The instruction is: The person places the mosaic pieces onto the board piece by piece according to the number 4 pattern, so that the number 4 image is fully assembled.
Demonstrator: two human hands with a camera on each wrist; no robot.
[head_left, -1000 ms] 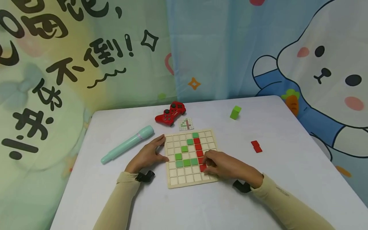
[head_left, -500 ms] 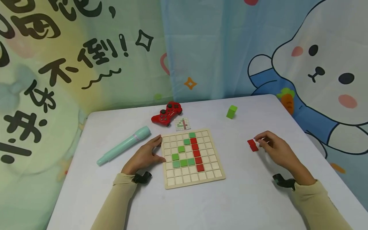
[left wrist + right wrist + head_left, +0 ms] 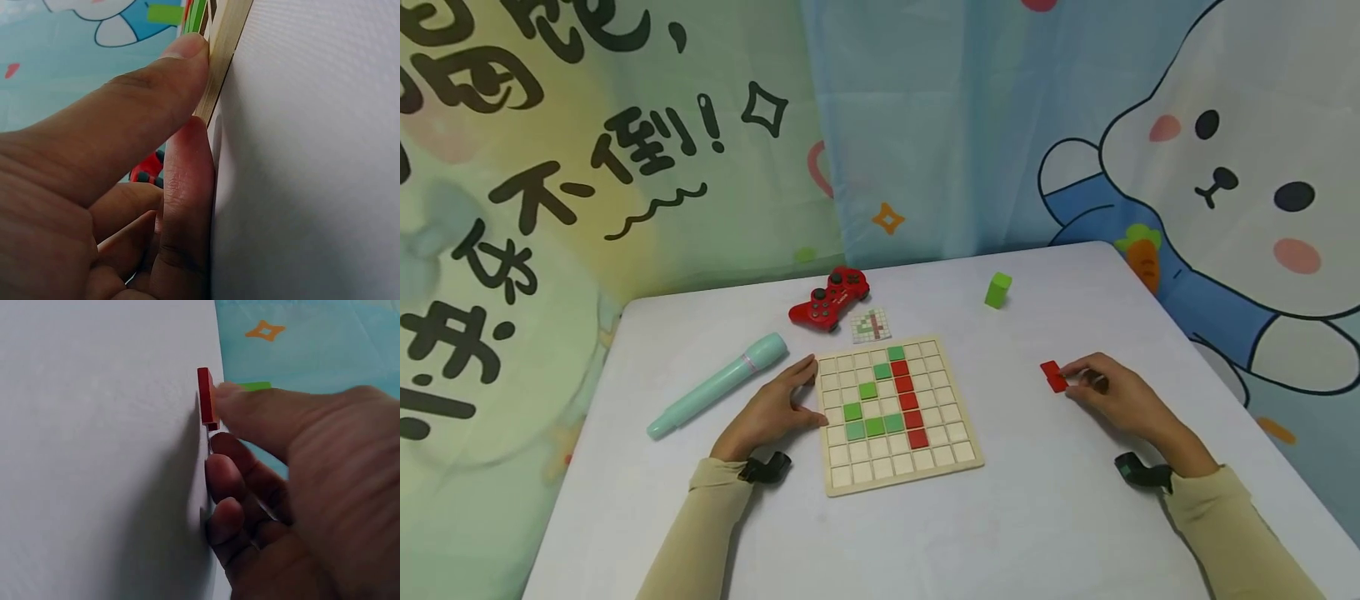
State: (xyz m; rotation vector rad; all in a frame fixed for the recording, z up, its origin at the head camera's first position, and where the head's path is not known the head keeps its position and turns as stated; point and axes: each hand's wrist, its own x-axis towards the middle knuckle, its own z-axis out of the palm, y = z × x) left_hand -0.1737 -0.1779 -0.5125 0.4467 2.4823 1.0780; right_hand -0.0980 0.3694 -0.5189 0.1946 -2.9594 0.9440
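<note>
A wooden grid board (image 3: 883, 483) lies on the table with cream squares, a column of red tiles (image 3: 910, 400) and several green tiles (image 3: 874, 427). My left hand (image 3: 767, 417) holds the board's left edge; in the left wrist view its thumb (image 3: 169, 81) presses on the wooden rim. Out on the right, two red tiles (image 3: 1051, 368) lie touching, slightly offset. My right hand (image 3: 1120, 396) is at them, thumb and index finger pinching the nearer tile. In the right wrist view the thumb meets the red tile (image 3: 205, 394); the index fingertip is hidden.
Behind the board lie a small pattern card (image 3: 871, 326) and a red game controller (image 3: 831, 300). A mint-green tube-shaped object (image 3: 718, 387) lies to the left. A green block (image 3: 997, 290) stands at the back right. A printed curtain (image 3: 917, 125) hangs behind the table.
My right hand has left the board's red column and moved right to the two loose red tiles, its fingers closing in on them. My left hand stays on the board's edge.
</note>
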